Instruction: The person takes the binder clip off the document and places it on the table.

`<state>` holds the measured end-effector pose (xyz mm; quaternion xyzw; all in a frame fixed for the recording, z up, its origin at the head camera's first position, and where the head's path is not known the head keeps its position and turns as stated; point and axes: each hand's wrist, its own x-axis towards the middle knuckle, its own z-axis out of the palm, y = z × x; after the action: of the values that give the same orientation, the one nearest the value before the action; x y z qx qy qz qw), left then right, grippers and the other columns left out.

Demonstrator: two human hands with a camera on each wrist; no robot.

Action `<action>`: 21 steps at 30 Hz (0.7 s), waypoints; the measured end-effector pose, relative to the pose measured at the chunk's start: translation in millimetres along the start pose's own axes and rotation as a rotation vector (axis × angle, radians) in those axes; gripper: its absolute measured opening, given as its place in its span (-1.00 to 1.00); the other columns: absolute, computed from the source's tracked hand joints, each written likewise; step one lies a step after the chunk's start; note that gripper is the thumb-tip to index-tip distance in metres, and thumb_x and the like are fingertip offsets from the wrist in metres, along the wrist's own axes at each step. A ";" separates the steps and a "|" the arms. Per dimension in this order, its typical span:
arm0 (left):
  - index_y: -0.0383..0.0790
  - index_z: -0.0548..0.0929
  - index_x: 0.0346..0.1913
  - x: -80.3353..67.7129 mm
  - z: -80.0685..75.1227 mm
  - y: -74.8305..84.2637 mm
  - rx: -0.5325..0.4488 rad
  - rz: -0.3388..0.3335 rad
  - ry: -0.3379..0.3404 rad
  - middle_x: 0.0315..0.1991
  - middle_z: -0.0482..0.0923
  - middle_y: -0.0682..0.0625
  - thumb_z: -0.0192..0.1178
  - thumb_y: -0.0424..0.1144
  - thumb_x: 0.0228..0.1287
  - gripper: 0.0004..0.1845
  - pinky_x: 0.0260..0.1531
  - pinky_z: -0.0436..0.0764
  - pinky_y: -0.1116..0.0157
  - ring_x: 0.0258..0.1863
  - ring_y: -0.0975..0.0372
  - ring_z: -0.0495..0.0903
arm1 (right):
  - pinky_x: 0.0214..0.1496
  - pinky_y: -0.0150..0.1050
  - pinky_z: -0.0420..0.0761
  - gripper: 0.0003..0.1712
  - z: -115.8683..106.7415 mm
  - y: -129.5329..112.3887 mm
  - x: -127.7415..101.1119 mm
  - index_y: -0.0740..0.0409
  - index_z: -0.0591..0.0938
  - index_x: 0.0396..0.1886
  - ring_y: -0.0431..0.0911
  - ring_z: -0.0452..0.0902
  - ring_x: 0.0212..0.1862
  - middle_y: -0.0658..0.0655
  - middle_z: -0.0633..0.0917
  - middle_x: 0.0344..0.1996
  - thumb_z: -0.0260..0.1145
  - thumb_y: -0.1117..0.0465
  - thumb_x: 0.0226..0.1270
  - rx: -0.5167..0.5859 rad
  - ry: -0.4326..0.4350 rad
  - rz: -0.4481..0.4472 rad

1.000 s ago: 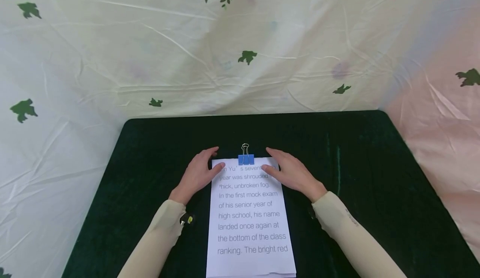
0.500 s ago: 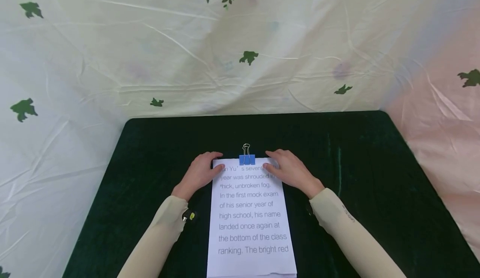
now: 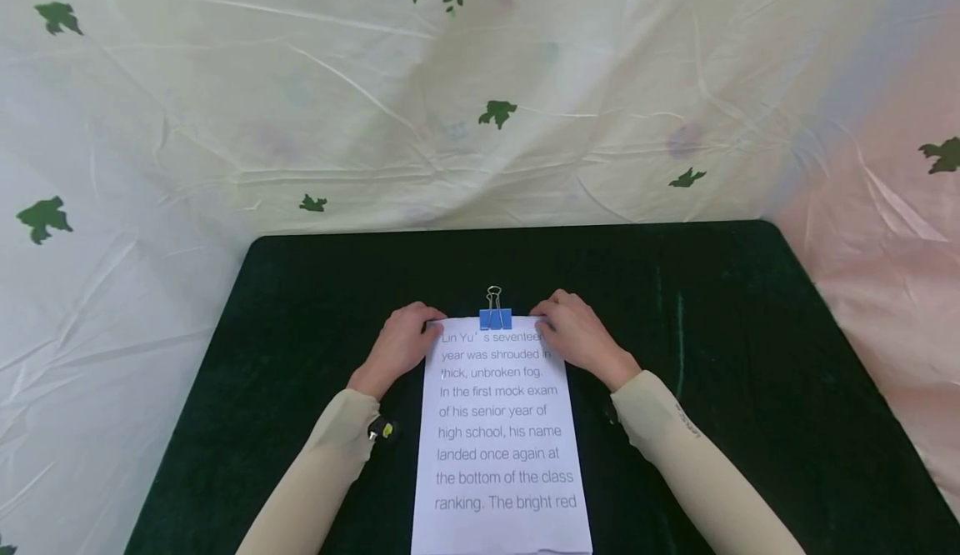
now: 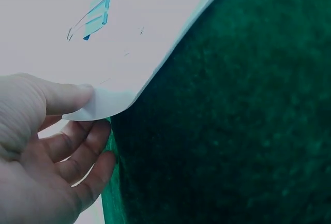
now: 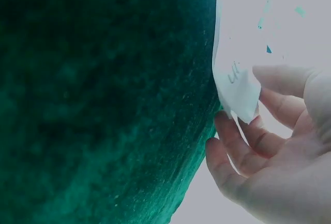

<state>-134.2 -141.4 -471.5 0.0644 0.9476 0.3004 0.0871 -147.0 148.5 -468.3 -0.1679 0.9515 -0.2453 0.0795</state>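
Observation:
A stack of printed paper [image 3: 495,447] lies lengthwise on the dark green tabletop, its large lines of text facing me. At the middle of its far edge sits a blue binder clip [image 3: 496,319], the wire handles pointing away from me. My left hand [image 3: 401,342] pinches the far left corner; in the left wrist view, its thumb lies on top of the paper [image 4: 103,102] and its fingers curl below. The far right corner is held the same way by my right hand [image 3: 581,338], and in the right wrist view that paper corner [image 5: 239,92] bends downward between thumb and fingers.
The green cloth-covered table [image 3: 720,330] has rounded far corners. Behind it and along both sides hangs a pale curtain [image 3: 360,105] printed with green birds and leaves. A small dark device [image 3: 382,429] shows at the left cuff.
Both hands have closed in on the far corners of the paper, the thumbs drawing back toward the edges from over the text. The stack and clip have hardly shifted.

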 end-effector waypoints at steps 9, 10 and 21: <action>-0.18 0.75 0.09 -3.9 0.7 -1.6 -0.024 0.023 0.035 -0.02 0.62 -0.07 0.24 -0.25 0.52 -0.78 -0.13 0.60 0.16 -0.18 0.14 0.57 | 0.00 -0.08 0.57 -0.75 0.6 0.6 -2.8 0.18 0.70 0.10 -0.04 0.55 -0.10 0.13 0.66 -0.01 0.30 0.24 0.53 0.067 -0.003 0.028; -0.18 0.75 0.09 -4.8 0.7 -1.6 -0.023 0.027 0.040 -0.03 0.62 -0.07 0.24 -0.25 0.52 -0.79 -0.13 0.60 0.16 -0.18 0.14 0.57 | 0.00 -0.08 0.58 -0.75 0.4 0.5 -3.6 0.18 0.70 0.10 -0.04 0.56 -0.10 0.13 0.67 -0.01 0.29 0.24 0.53 0.071 0.000 0.025; -0.17 0.78 0.06 -15.6 -0.9 -0.9 -0.020 0.088 0.119 -0.04 0.65 -0.05 0.26 -0.28 0.50 -0.80 -0.15 0.58 0.14 -0.19 0.15 0.56 | 0.03 -0.06 0.56 -0.78 -2.6 -2.5 -13.1 0.16 0.71 0.07 -0.01 0.54 -0.07 0.14 0.69 -0.02 0.30 0.25 0.53 0.089 0.099 -0.032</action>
<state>-119.2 -145.4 -469.3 0.0872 0.9443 0.3168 0.0177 -134.7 152.3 -463.9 -0.1671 0.9396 -0.2964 0.0358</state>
